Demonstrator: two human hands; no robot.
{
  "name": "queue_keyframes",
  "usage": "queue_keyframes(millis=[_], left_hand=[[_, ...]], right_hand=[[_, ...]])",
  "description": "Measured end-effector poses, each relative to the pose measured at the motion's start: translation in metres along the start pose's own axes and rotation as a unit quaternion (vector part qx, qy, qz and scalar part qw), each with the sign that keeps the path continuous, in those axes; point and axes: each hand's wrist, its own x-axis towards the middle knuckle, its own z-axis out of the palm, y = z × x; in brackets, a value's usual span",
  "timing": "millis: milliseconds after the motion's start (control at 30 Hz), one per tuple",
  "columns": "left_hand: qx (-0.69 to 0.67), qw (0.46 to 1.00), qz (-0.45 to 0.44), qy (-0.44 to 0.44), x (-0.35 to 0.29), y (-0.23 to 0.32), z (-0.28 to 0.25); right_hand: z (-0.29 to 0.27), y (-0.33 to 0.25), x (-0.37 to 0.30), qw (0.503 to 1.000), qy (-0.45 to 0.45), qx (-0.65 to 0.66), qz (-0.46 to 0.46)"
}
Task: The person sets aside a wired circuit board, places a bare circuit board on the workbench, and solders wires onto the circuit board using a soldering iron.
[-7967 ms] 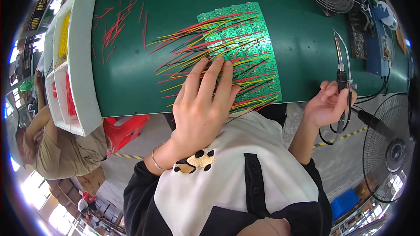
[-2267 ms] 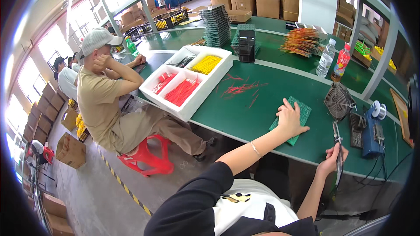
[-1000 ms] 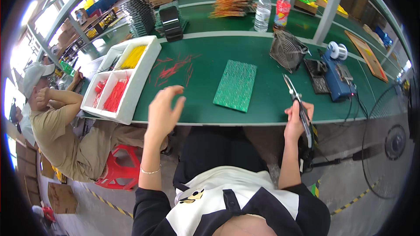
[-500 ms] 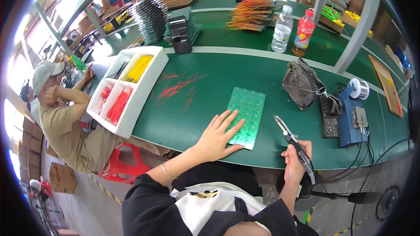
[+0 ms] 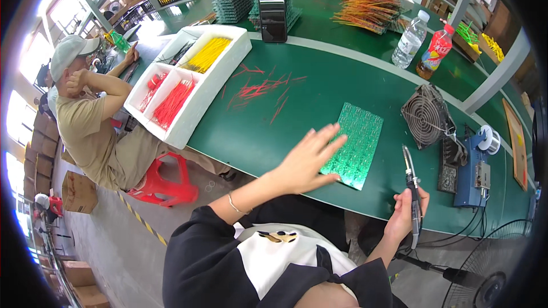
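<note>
A green circuit board [image 5: 359,142] lies on the green bench top in front of me, its surface covered in small solder points. My left hand [image 5: 308,162] is open, fingers spread, and its fingertips overlap the board's left edge; whether they touch it I cannot tell. Held in my closed right hand [image 5: 406,211] is a soldering iron [image 5: 412,179], its tip pointing up and away, to the right of the board and apart from it. Loose red wires [image 5: 260,88] are scattered on the bench beyond my left hand.
A white foam box [image 5: 197,105] at left holds red, yellow and dark wires. At right are a small fan [image 5: 423,115], a blue soldering station [image 5: 471,171] and a solder spool [image 5: 489,139]. Two bottles [image 5: 411,43] stand behind. A seated co-worker [image 5: 94,120] is at left.
The whole view has swung left, so bench things appear farther right. My left hand has shifted back toward the board's left edge, uncovering more of it. The soldering iron is more upright.
</note>
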Motion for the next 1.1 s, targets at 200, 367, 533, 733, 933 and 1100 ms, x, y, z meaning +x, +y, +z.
queue_keyframes(millis=[200, 367, 533, 733, 933, 1100], left_hand=[[0.174, 0.951, -0.211, 0.141, -0.019, -0.067, -0.045], [0.175, 0.953, -0.219, 0.113, -0.023, -0.097, -0.046], [0.235, 0.957, -0.144, 0.084, -0.024, -0.111, -0.052], [0.036, 0.993, -0.093, 0.061, 0.022, -0.083, -0.061], [-0.157, 0.986, 0.012, 0.047, 0.071, -0.095, -0.011], [-0.238, 0.969, -0.03, 0.061, 0.074, -0.092, 0.009]], right_hand=[[-0.008, 0.009, 0.0, 1.0, 0.016, 0.009, -0.022], [0.02, 0.002, 0.006, 0.999, 0.011, 0.006, -0.035], [0.039, 0.004, 0.021, 0.998, -0.064, -0.002, 0.013], [0.039, -0.007, 0.057, 0.984, -0.151, -0.089, 0.021], [0.068, 0.019, 0.073, 0.977, -0.202, -0.043, 0.046], [0.072, 0.031, 0.07, 0.979, -0.194, -0.044, 0.046]])
